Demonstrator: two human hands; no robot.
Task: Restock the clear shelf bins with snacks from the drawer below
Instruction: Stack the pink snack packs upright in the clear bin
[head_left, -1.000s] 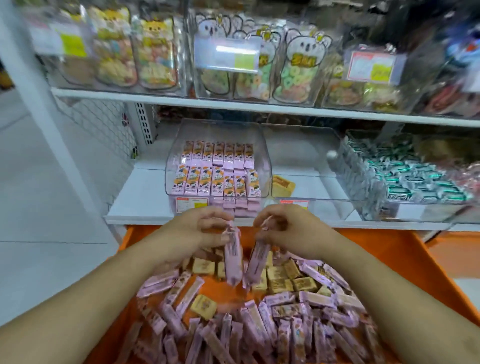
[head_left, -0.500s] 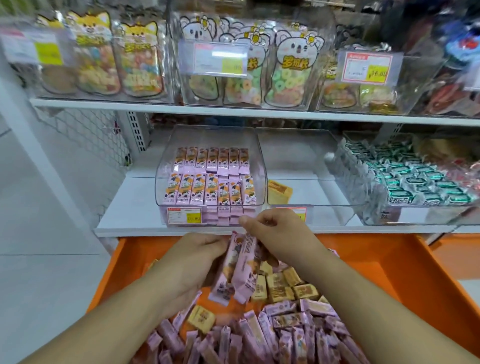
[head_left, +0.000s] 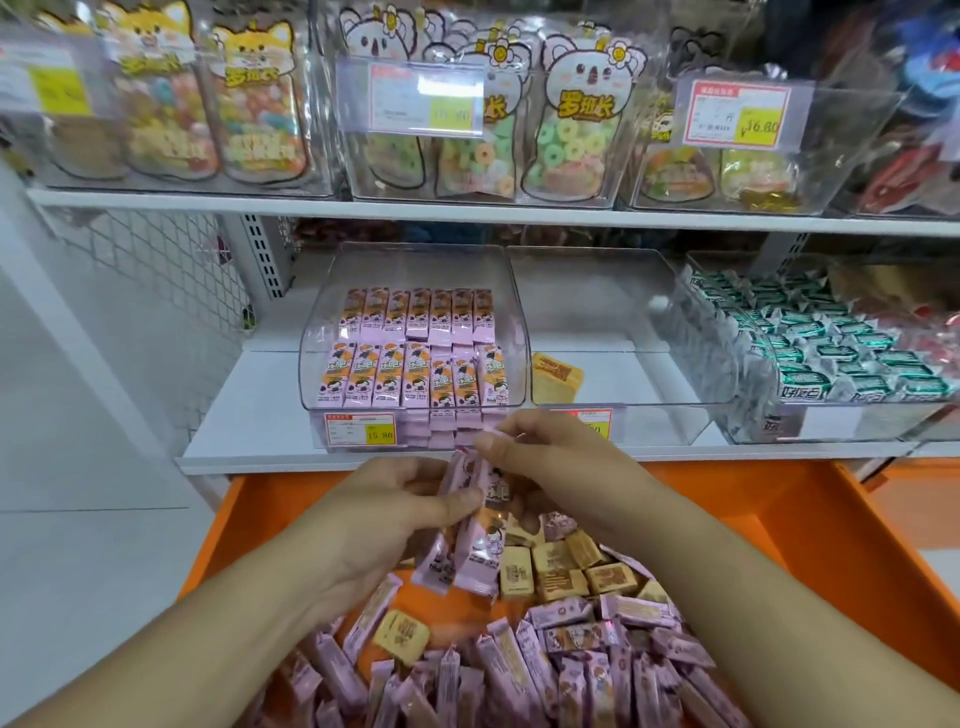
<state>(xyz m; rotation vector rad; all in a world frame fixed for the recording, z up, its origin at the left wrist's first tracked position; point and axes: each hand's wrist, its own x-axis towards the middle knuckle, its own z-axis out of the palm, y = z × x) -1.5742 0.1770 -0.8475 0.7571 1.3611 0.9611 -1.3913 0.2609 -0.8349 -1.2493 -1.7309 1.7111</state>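
Pink snack pkts pinched btwn both hands

Both bare forearms reached forward from the lower corners of the view and met above the orange drawer's middle. The left hand was curled, thumb on top, gripping a small bunch of pink snack bars. The right hand, just beyond it, pinched the upper ends of the same bars between thumb and fingertips.
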